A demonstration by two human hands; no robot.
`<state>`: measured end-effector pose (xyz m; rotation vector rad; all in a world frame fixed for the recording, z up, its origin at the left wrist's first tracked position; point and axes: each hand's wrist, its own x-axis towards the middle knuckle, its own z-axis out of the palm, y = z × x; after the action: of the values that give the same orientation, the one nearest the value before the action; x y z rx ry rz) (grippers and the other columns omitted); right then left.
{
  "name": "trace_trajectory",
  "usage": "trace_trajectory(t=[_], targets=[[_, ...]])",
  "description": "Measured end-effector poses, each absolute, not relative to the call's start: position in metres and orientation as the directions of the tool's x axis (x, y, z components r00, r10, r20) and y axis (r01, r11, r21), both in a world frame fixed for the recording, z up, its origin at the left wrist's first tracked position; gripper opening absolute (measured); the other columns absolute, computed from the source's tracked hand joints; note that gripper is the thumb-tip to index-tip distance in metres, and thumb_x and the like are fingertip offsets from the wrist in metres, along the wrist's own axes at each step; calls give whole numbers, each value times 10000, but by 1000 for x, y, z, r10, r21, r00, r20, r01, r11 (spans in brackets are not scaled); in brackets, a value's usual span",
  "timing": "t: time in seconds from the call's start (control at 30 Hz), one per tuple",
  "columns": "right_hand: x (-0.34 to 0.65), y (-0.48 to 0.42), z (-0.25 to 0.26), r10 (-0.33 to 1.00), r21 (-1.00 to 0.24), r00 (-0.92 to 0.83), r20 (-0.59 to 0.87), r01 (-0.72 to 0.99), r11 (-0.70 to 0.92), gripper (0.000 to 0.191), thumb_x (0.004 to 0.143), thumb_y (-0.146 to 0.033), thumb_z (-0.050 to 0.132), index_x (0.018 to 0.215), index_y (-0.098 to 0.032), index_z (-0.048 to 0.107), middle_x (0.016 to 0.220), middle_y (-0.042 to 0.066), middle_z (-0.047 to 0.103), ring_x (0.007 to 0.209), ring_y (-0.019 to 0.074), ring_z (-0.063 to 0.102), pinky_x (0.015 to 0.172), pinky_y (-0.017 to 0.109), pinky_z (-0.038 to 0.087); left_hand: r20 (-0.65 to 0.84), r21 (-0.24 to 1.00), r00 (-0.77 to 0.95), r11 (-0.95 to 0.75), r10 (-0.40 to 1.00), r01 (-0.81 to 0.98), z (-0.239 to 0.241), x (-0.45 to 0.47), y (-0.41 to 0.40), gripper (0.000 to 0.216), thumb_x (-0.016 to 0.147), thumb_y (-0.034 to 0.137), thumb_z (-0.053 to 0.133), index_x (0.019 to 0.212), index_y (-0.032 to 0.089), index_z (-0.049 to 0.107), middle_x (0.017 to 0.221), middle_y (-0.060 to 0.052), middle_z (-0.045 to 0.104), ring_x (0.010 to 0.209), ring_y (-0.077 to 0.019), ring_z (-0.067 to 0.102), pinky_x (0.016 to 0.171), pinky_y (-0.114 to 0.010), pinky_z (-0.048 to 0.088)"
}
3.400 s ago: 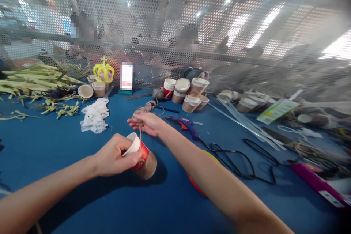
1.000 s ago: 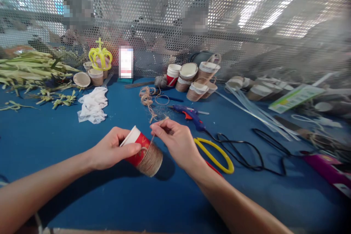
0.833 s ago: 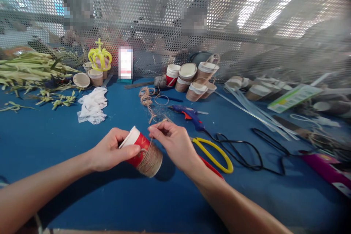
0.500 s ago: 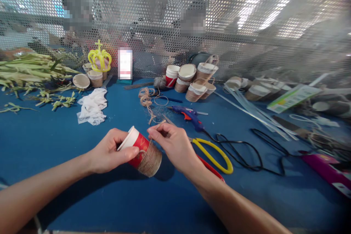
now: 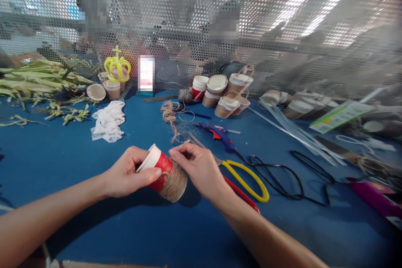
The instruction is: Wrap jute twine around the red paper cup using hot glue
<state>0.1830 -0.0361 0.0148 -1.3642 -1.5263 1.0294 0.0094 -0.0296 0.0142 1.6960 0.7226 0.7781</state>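
My left hand (image 5: 127,173) is wrapped round a red paper cup (image 5: 161,166) lying on its side just above the blue table (image 5: 63,155). The cup's lower half is wound with brown twine (image 5: 174,181). My right hand (image 5: 199,167) pinches the free end of that twine right against the cup's upper side. The strand runs back to a loose twine bundle (image 5: 169,111) farther up the table.
Yellow-and-red scissors (image 5: 248,182) lie right of my right hand, and a blue glue gun (image 5: 220,132) with a black cord (image 5: 282,176) sits behind them. Several twine-wrapped cups (image 5: 224,92) stand at the back. White cloth (image 5: 108,121), green stalks (image 5: 37,81), a yellow crown (image 5: 117,67), glue sticks (image 5: 289,125), mesh wall behind.
My right hand has drawn the twine from arm's length back in and now pinches it down against the cup. The wound band of twine has grown. The left hand keeps its hold.
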Motion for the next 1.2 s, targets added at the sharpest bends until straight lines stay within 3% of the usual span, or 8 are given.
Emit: trace_trajectory(t=[0.2, 0.4, 0.5, 0.57, 0.73, 1.0, 1.1, 1.2], targets=[[184, -31, 6, 997, -954, -81, 10, 297, 33, 209, 762, -333, 550, 704, -149, 632, 711, 32, 641, 667, 143, 577, 617, 266, 442, -31, 995, 515, 73, 857, -62, 14, 13, -28, 203, 642, 294, 615, 587, 98, 603, 491, 19, 497, 457, -69, 388, 439, -179, 300], [184, -29, 4, 961, -989, -231, -148, 35, -144, 518, 853, -529, 267, 916, -149, 613, 839, 98, 656, 746, 172, 624, 694, 328, 492, -205, 916, 227, 268, 952, -299, 15, 20, -15, 173, 634, 268, 645, 675, 100, 652, 584, -29, 647, 526, -120, 552, 522, -211, 417], [183, -32, 4, 976, -993, -206, -70, 108, -49, 446, 816, -484, 419, 1127, -173, 495, 1051, 114, 604, 839, 183, 613, 687, 339, 513, -254, 901, 195, 305, 947, -309, 14, 20, -11, 161, 655, 251, 636, 698, 98, 659, 587, -30, 657, 528, -120, 566, 516, -206, 423], [182, -33, 2, 980, -981, -199, -13, 193, 26, 517, 755, -412, 551, 1196, -178, 419, 1114, 128, 571, 874, 202, 606, 701, 360, 517, -272, 899, 209, 325, 939, -294, 13, 20, -11, 167, 673, 256, 631, 709, 96, 661, 590, -31, 659, 521, -114, 565, 501, -198, 417], [181, -34, -3, 982, -933, -185, 42, 344, 104, 517, 697, -343, 626, 1146, -169, 439, 1017, 112, 605, 892, 224, 600, 736, 385, 506, -243, 903, 278, 322, 929, -285, 11, 20, -14, 175, 674, 264, 647, 717, 94, 654, 588, -30, 656, 537, -115, 571, 523, -201, 426], [182, -35, -4, 973, -913, -159, 170, 346, 216, 465, 673, -309, 667, 1054, -192, 427, 1000, 83, 576, 842, 188, 593, 731, 361, 512, -159, 912, 350, 273, 923, -306, 11, 18, -14, 185, 696, 284, 651, 757, 111, 676, 624, -16, 666, 598, -105, 578, 565, -178, 422], [182, -37, -2, 916, -797, -162, 367, 453, 399, 484, 636, -271, 708, 1030, -219, 431, 1062, 82, 515, 902, 204, 566, 760, 380, 505, -235, 872, 366, 361, 900, -330, 16, 15, -9, 216, 698, 312, 640, 680, 98, 665, 579, -21, 646, 526, -98, 550, 512, -185, 407], [184, -38, -1, 815, -586, -267, 514, 585, 561, 528, 624, -254, 726, 1053, -228, 419, 1089, 99, 480, 1038, 253, 495, 858, 448, 450, -341, 813, 403, 482, 849, -327, 22, 13, -6, 232, 699, 321, 623, 700, 92, 659, 626, -46, 656, 520, -113, 551, 512, -214, 414]])
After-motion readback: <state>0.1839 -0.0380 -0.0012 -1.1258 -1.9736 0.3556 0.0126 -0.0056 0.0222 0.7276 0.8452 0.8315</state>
